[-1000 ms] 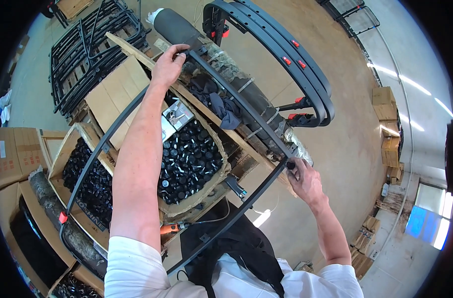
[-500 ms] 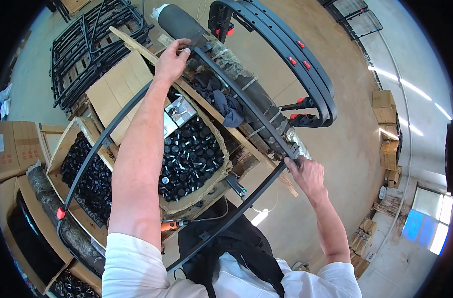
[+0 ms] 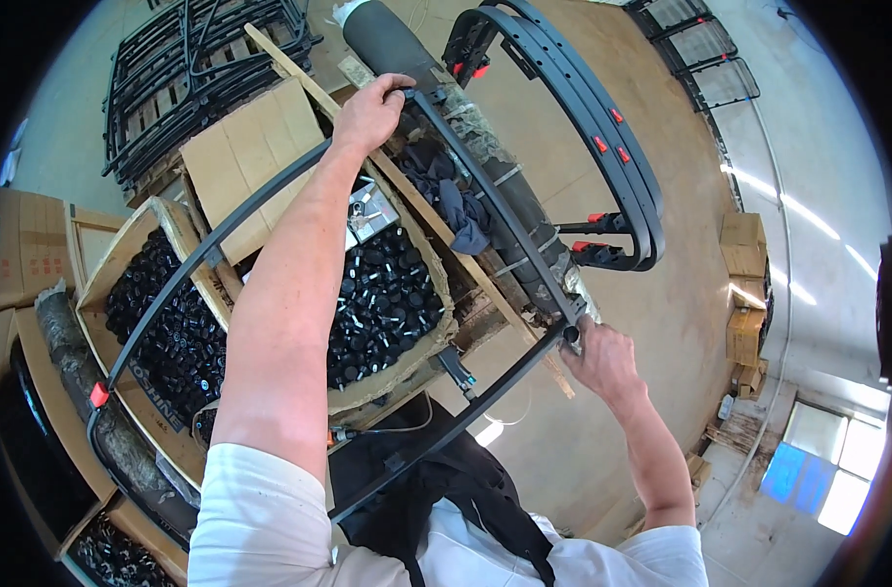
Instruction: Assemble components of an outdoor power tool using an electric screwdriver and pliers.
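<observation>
A black tubular metal frame (image 3: 495, 201) with angled corners stretches before me, its far side resting along a thick grey padded roll (image 3: 500, 191). My left hand (image 3: 370, 115) is closed round the frame's far left corner. My right hand (image 3: 604, 360) is closed at the frame's right corner, its fingers partly hidden by the tube. A small round black piece (image 3: 571, 335) shows there beside the fingertips; I cannot tell whether it is a loose knob or part of the frame. Under my left arm sits a box of black knobs with metal studs (image 3: 387, 308).
A second box of black knobs (image 3: 167, 323) stands to the left. Dark cloth (image 3: 446, 196) and a wooden strip (image 3: 465, 269) lie near the roll. Curved black frames with red clips (image 3: 602, 147) stand beyond. Stacked frames (image 3: 201, 78) lie at the far left. Cartons (image 3: 744, 245) line the right wall.
My right hand has shifted from on top of the frame's corner to beside and below it, and the round black piece now shows. My left hand keeps its corner. The view has turned slightly.
</observation>
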Motion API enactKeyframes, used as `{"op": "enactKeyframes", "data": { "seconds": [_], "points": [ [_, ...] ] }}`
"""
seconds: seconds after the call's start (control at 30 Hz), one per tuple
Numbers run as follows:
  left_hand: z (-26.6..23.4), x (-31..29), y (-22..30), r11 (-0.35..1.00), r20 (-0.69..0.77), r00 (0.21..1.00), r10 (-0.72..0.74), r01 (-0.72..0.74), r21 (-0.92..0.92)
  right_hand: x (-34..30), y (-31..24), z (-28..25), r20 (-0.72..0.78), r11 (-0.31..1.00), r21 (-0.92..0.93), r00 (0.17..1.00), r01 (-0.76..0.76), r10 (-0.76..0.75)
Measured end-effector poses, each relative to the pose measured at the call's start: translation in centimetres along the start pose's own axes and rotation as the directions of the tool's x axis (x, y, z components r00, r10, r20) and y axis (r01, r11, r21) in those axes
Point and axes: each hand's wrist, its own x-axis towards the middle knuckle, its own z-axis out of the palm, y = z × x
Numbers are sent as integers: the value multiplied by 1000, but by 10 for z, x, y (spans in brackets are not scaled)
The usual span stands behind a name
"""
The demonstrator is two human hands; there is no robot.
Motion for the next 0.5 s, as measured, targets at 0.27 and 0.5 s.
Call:
{"op": "enactKeyframes", "data": {
  "seconds": [0.27,0.5],
  "points": [
    [-6,1,-4,984,-59,994,92,-82,157,-4,-3,-3,284,959,-275,959,71,11],
    [5,0,3,998,-63,998,26,-23,52,10,19,11,410,874,-461,910,151,59]
  ]
}}
